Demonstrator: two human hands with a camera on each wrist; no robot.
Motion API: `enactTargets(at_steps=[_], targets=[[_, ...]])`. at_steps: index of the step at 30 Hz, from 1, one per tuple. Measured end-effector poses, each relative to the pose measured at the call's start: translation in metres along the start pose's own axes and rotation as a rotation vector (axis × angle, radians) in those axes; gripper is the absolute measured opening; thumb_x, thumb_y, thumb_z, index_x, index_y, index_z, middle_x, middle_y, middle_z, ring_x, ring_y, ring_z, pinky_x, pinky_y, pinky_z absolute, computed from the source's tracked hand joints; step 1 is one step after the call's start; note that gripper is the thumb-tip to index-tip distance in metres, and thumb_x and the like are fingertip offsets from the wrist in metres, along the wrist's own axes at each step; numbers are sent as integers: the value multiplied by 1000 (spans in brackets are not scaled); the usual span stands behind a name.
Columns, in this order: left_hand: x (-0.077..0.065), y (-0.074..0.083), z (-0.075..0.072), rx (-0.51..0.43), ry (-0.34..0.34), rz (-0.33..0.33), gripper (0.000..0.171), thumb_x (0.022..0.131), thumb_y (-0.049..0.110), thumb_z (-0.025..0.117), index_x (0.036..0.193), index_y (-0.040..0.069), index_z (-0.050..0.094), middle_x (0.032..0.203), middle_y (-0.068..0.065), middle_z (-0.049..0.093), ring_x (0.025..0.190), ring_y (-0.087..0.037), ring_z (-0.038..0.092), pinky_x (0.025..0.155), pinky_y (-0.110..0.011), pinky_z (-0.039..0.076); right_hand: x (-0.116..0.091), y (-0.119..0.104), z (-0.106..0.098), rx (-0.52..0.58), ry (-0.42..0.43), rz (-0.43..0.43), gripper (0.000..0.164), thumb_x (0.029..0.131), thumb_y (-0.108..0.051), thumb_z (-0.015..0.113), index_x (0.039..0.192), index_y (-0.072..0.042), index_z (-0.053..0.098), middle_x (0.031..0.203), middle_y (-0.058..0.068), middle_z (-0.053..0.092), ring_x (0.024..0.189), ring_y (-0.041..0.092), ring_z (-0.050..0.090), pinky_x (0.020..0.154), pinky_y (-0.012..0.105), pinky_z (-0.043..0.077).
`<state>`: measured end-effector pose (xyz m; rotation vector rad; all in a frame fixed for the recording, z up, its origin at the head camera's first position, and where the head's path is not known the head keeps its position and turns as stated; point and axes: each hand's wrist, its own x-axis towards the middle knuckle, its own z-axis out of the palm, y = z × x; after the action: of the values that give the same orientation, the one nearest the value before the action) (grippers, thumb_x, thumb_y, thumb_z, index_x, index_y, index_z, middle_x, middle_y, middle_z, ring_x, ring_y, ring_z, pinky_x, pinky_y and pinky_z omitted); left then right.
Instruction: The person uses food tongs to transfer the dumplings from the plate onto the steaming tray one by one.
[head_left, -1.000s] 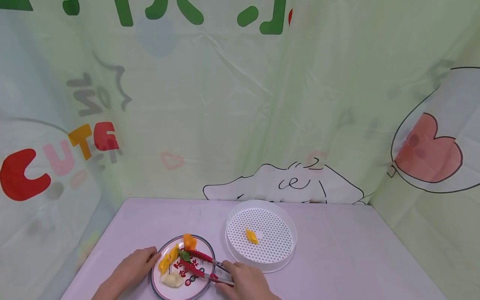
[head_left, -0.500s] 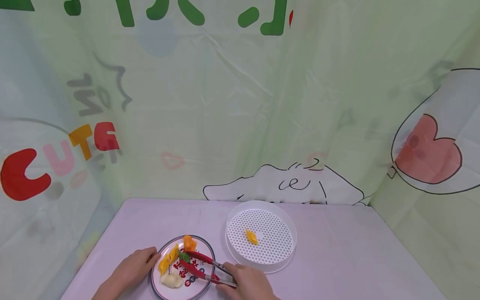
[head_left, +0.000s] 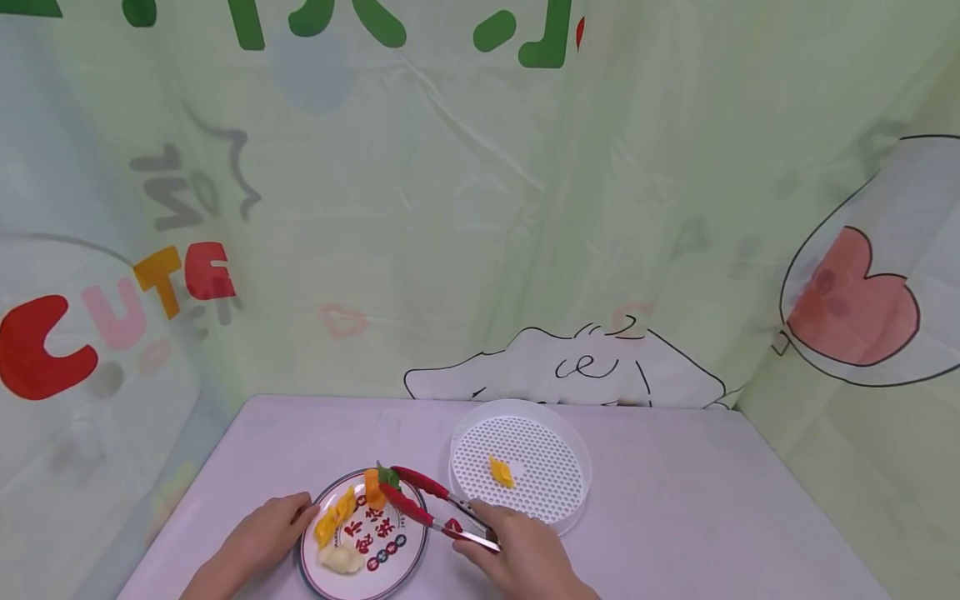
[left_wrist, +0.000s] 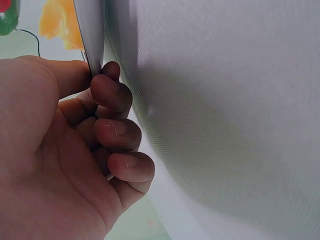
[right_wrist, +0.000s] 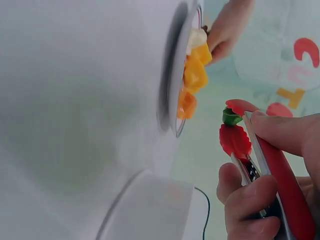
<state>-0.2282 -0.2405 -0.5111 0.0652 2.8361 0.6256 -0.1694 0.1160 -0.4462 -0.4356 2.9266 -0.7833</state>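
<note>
My left hand (head_left: 279, 523) pinches the left rim of a round white plate (head_left: 408, 554) with red and dark printing; in the left wrist view thumb and finger (left_wrist: 111, 92) hold its edge. Red-tipped metal tongs (head_left: 429, 518) are gripped in my right hand (head_left: 531, 550). Between the tong tips sits a small green dumpling-like piece (right_wrist: 231, 117), raised above the plate's far side. On the plate are an orange piece (head_left: 373, 490), a yellow twisted piece (head_left: 335, 518) and a whitish dumpling (head_left: 342, 558).
To the right of the plate stands a round white perforated steamer tray (head_left: 551, 454) with a raised rim, holding one yellow piece (head_left: 501, 472). A pale lilac cloth covers the table (head_left: 675, 500). Printed curtains (head_left: 480, 208) hang behind and at both sides.
The tongs have lifted the green piece off the plate, up and slightly to the right, along with my right hand. My left hand stays at the plate's rim.
</note>
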Motion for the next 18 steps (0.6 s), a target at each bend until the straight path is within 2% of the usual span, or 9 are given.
enactTargets(at_steps=[2, 5, 8, 11, 14, 18], targets=[[0, -1, 0, 10, -3, -3, 39, 102, 39, 56, 113, 3, 67, 94, -2, 68, 84, -17, 59, 87, -49, 55, 0, 5, -3, -19, 36, 10, 65, 83, -63, 70, 129, -18, 68, 78, -15, 61, 67, 5, 47, 60, 23, 41], [0, 1, -1, 7, -8, -8, 38, 102, 38, 56, 112, 4, 67, 92, -1, 67, 83, -17, 58, 85, -47, 55, 1, 13, -8, -51, 96, 12, 63, 83, -61, 72, 128, -18, 69, 83, -13, 65, 68, 5, 48, 59, 23, 40], [0, 2, -1, -5, -11, -11, 34, 102, 36, 57, 110, 5, 67, 88, 1, 65, 80, -16, 54, 81, -44, 55, 0, 21, -14, -104, 150, 33, 62, 82, -60, 73, 128, -18, 69, 100, -7, 73, 78, 7, 58, 66, 27, 48], [1, 2, 0, -6, -12, -10, 36, 102, 36, 57, 112, 4, 67, 90, 0, 66, 81, -17, 55, 84, -47, 55, 0, 30, -21, -140, 202, 68, 60, 82, -57, 75, 128, -19, 69, 115, 0, 74, 94, 16, 68, 77, 38, 55], [1, 1, 0, -9, -11, -13, 35, 102, 37, 57, 111, 4, 67, 88, 1, 65, 80, -17, 54, 81, -44, 55, 0, 42, -27, -148, 231, 112, 59, 82, -56, 75, 128, -19, 69, 117, 4, 74, 102, 24, 70, 81, 46, 56], [1, 2, 1, -14, -8, -24, 33, 102, 36, 57, 109, 6, 67, 86, 2, 63, 79, -16, 53, 80, -42, 54, 3, 61, -37, -150, 232, 167, 61, 84, -56, 74, 129, -15, 68, 117, 8, 73, 99, 25, 70, 79, 48, 56]])
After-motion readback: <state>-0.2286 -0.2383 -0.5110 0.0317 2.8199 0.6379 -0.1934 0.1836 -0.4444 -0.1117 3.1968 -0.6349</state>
